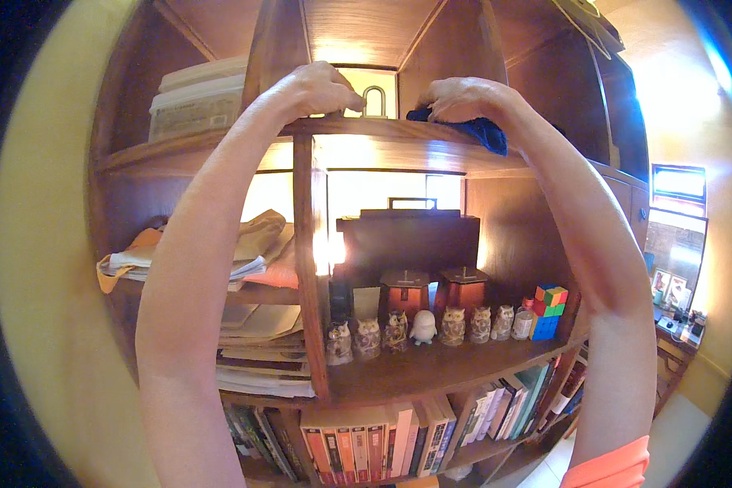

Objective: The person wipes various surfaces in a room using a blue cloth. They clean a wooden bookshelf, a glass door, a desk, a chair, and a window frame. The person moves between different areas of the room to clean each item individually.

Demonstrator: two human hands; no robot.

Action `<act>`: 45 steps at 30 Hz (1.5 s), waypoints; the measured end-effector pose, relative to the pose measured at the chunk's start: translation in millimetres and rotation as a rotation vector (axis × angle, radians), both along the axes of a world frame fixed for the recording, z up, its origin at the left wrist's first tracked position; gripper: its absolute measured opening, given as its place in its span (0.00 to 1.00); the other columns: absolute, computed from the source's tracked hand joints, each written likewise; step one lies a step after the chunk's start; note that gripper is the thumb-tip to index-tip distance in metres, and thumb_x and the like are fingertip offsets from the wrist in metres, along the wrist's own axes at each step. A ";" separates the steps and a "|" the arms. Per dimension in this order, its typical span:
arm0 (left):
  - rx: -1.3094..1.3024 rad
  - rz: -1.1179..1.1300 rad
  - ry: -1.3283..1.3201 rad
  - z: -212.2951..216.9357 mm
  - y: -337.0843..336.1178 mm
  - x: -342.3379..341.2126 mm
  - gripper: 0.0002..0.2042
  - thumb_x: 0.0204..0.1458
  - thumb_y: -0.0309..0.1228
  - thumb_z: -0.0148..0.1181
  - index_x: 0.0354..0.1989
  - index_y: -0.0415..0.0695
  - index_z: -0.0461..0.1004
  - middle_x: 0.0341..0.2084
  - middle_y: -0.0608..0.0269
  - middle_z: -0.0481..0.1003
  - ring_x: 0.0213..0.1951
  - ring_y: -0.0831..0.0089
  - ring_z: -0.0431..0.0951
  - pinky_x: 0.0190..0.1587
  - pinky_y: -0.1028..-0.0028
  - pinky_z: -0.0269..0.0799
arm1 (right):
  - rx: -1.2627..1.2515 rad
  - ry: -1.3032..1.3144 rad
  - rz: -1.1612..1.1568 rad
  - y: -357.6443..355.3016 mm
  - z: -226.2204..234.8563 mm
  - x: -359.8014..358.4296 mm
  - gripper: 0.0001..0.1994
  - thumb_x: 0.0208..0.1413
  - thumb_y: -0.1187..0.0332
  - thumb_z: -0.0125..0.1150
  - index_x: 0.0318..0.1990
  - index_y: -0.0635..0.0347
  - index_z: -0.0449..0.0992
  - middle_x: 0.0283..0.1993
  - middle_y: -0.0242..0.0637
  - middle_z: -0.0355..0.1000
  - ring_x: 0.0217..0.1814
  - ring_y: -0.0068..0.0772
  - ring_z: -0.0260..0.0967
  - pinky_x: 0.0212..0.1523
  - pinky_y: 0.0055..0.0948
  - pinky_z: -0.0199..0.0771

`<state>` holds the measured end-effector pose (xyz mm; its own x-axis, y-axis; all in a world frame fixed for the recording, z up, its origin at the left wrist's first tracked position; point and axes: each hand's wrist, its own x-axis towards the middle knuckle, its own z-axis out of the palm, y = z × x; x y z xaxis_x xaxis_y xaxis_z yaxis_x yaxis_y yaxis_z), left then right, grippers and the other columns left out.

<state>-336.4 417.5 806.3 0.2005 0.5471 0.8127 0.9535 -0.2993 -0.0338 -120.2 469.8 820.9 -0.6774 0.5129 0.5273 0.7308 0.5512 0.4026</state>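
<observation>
Both my arms reach up to the high middle shelf of a wooden bookcase. My right hand [455, 99] grips a dark blue cloth [484, 132], which drapes over the shelf's front edge. My left hand [324, 91] is closed, its fingers curled down at the shelf board just left of a padlock-like thing [375, 99] with a grey looped shackle. Whatever those left fingers may hold is hidden, though a small dark shape shows under them. The padlock-like thing stands upright between my two hands.
Clear plastic boxes [197, 102] fill the upper left compartment. Below stand owl figurines [453, 325], a white bird figurine [423, 327], colourful puzzle cubes [547, 313], a small bottle [524, 320] and reddish-brown wooden boxes [404, 290]. Papers [260, 366] are stacked at left; books [362, 447] line the bottom.
</observation>
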 end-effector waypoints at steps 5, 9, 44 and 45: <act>0.050 -0.006 0.001 -1.2 -1.7 -2.9 0.21 0.46 0.47 0.58 0.34 0.39 0.80 0.26 0.52 0.78 0.32 0.63 0.77 0.40 0.67 0.71 | 0.124 0.120 -0.023 0.1 -4.0 -7.3 0.19 0.40 0.73 0.55 0.44 0.61 0.78 0.43 0.49 0.75 0.47 0.49 0.72 0.49 0.39 0.71; 0.084 -0.037 -0.005 -4.5 -6.8 -1.6 0.22 0.45 0.49 0.58 0.34 0.40 0.80 0.28 0.51 0.78 0.32 0.63 0.77 0.40 0.66 0.71 | 0.289 0.141 -0.014 -9.1 -5.9 -6.8 0.17 0.38 0.75 0.55 0.40 0.63 0.79 0.39 0.50 0.76 0.44 0.49 0.73 0.47 0.38 0.72; 1.007 -0.022 0.012 -77.7 19.2 68.5 0.10 0.52 0.28 0.53 0.26 0.35 0.75 0.27 0.53 0.76 0.28 0.61 0.76 0.33 0.70 0.70 | 0.501 0.307 0.325 80.3 -27.4 303.5 0.14 0.39 0.72 0.50 0.33 0.69 0.77 0.25 0.42 0.71 0.30 0.27 0.68 0.35 0.27 0.69; 0.998 -0.026 -0.008 -76.2 14.7 72.4 0.10 0.52 0.28 0.53 0.26 0.34 0.75 0.27 0.53 0.76 0.27 0.62 0.76 0.33 0.70 0.70 | 0.443 0.248 0.316 83.7 -15.1 300.6 0.13 0.39 0.72 0.51 0.33 0.68 0.77 0.23 0.43 0.71 0.29 0.26 0.68 0.34 0.27 0.69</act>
